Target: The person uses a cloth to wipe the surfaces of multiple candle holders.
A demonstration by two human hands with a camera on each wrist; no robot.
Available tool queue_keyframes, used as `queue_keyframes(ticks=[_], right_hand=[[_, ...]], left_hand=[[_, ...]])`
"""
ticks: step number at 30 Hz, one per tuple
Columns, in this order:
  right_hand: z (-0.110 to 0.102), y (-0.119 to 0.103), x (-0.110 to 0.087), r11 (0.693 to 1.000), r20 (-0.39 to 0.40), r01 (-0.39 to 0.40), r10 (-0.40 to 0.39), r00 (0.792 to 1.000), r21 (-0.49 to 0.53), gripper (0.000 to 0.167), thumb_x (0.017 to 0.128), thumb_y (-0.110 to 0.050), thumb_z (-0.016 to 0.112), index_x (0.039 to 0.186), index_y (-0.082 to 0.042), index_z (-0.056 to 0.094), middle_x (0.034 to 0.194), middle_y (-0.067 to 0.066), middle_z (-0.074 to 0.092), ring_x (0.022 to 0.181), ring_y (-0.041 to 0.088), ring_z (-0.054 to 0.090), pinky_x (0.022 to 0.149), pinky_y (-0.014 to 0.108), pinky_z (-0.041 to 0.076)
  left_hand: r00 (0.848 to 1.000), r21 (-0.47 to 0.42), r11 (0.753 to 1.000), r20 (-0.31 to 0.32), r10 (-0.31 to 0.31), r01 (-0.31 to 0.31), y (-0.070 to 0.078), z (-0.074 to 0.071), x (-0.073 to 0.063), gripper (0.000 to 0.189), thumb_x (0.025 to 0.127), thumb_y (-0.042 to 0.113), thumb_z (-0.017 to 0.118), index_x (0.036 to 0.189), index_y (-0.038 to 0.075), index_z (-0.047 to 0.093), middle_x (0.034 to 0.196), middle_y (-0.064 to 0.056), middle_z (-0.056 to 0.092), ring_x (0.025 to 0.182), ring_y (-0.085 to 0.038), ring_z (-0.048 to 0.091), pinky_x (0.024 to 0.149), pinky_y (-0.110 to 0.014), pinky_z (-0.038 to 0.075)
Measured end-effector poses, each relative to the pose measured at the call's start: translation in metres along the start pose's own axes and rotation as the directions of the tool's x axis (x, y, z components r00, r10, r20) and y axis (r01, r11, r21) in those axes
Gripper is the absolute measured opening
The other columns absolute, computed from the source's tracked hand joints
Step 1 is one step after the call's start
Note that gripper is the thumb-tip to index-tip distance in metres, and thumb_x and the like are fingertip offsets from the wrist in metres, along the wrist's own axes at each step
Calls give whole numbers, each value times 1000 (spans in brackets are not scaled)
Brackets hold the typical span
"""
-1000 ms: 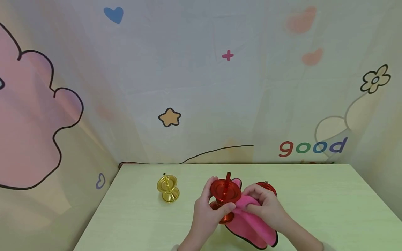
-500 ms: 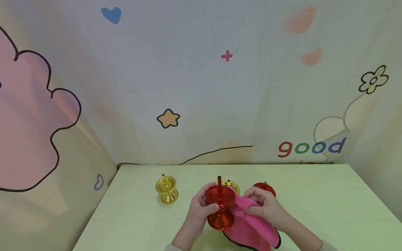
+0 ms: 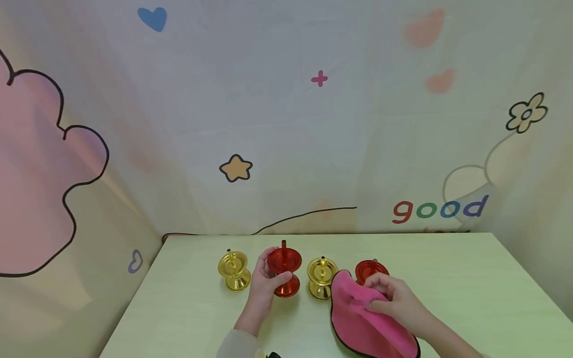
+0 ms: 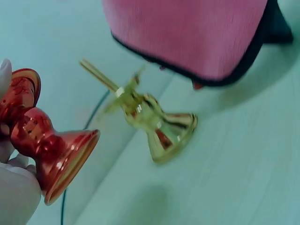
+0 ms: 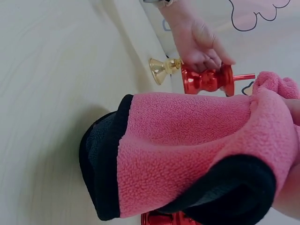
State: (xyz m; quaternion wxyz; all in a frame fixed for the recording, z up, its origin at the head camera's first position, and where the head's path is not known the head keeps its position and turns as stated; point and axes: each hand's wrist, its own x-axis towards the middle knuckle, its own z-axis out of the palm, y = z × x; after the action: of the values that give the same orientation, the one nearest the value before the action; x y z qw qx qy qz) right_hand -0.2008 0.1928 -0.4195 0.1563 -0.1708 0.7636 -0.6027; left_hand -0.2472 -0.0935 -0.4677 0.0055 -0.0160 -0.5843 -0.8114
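My left hand (image 3: 261, 292) grips a shiny red candle holder (image 3: 285, 263) with a shallow dish and a thin upright stem. It is between two gold candle holders, one on the left (image 3: 237, 281) and one on the right (image 3: 320, 287). In the left wrist view, the red holder's flared base (image 4: 65, 161) shows below the fingers. My right hand (image 3: 398, 304) pinches a pink cloth (image 3: 358, 330) with a black edge, which hangs in folds. Behind that hand is a second red candle holder (image 3: 368, 268), partly hidden.
The holders stand on a pale wood-grain table (image 3: 470, 298). A printed curtain (image 3: 277, 119) hangs behind the table's back edge and along its left side.
My left hand has carried the red candle holder left and away from the cloth. The right gold holder has come into view. My right hand has shifted slightly right with the cloth.
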Motion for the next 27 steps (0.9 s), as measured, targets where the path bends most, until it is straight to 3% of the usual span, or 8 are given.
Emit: queue_keyframes(ticks=[11,16,23,27], right_hand=[[-4,2,-11,997,53,75,-75,996,-6,25,83,-8,59,101,4,47,87,-6,65,76,6,59,65,24,52],[-6,3,-15,999,59,43,-42,997,-7,28,82,-11,60,102,4,47,89,-6,65,77,7,59,66,23,52],[-8,1,-20,1000,33,-21,22,999,-17,31,81,-13,62,103,4,47,92,2,65,79,10,59,68,24,52],[-7,0,-20,999,28,-26,26,999,-21,32,81,-13,62,103,4,47,93,3,65,79,10,59,68,24,52]], left_hand=[[994,146,989,-106,2,13,-32,-6,30,72,70,5,72,130,12,34,134,-11,43,126,-26,35,101,-47,31],[990,170,985,-138,5,18,-41,-4,36,72,70,5,73,130,12,34,136,-12,40,128,-28,32,102,-49,29],[992,206,978,-128,17,10,-48,-3,42,71,71,0,69,131,9,31,133,-13,43,123,-28,38,101,-47,32],[993,232,973,-113,23,4,-49,-7,41,73,71,0,70,131,11,31,132,-15,44,119,-29,43,96,-42,39]])
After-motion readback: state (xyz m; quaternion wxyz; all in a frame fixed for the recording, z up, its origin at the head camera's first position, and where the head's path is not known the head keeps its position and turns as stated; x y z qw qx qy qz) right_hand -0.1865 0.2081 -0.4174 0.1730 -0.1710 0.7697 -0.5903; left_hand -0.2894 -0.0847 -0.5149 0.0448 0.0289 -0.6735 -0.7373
